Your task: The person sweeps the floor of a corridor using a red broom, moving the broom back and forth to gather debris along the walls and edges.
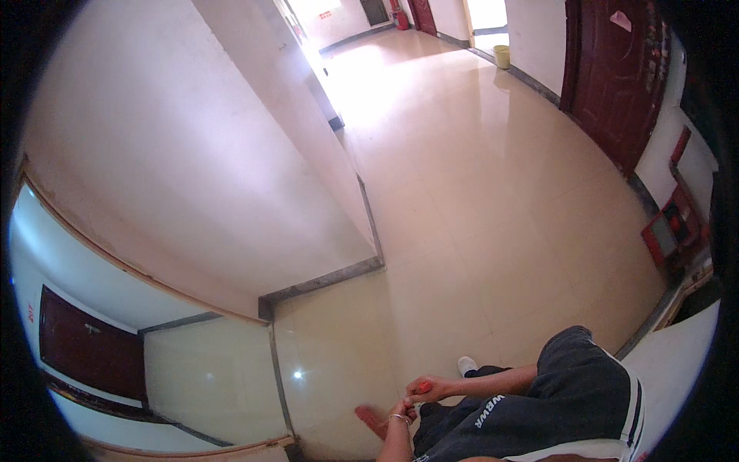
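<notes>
My right hand (428, 389) is closed around a handle with an orange-red end (425, 386). Close beside it, my left hand (406, 411) has its fingers curled, apparently on the same handle; a bracelet circles that wrist. A reddish, elongated head (372, 422), like that of a broom, shows low down past my left hand. My forearm hides the link between head and handle. One white shoe (467, 365) stands on the glossy beige tile floor (462, 277) beyond my right hand.
A white wall (242, 173) with dark skirting juts out to a corner on the left. An opening leads to a brown door (92, 346). Along the right side are a dark red door (615, 86) and red fire equipment (675, 228). A yellow bucket (502, 56) stands farther off.
</notes>
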Motion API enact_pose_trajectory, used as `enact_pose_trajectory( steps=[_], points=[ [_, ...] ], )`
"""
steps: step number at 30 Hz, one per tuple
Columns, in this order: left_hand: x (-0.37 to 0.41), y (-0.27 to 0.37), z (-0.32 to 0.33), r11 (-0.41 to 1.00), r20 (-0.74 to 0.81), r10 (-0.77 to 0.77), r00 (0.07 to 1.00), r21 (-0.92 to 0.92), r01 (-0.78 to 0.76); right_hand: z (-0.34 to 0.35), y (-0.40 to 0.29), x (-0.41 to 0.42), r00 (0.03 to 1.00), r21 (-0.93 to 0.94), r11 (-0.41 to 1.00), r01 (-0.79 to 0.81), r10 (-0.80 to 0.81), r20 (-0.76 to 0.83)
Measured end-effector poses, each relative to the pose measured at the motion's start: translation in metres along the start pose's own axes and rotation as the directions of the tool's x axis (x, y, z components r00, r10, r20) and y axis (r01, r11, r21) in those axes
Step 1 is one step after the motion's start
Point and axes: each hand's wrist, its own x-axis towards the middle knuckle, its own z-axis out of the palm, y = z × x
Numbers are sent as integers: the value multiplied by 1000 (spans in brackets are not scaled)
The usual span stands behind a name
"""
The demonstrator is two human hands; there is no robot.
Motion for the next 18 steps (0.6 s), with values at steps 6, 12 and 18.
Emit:
enact_pose_trajectory(
  steps=[6,12,18],
  points=[
    [59,5,98,993,350,69,934,-112,-32,-90,3,-36,997,-139,990,11,-21,-69],
    [24,-1,64,916,216,168,962,-395,-71,-46,-71,-26,990,-154,985,-83,64,-123],
    [13,-3,-37,856,247,409,879,-439,-275,10,-125,10,999,-202,978,46,-45,11]
  ],
)
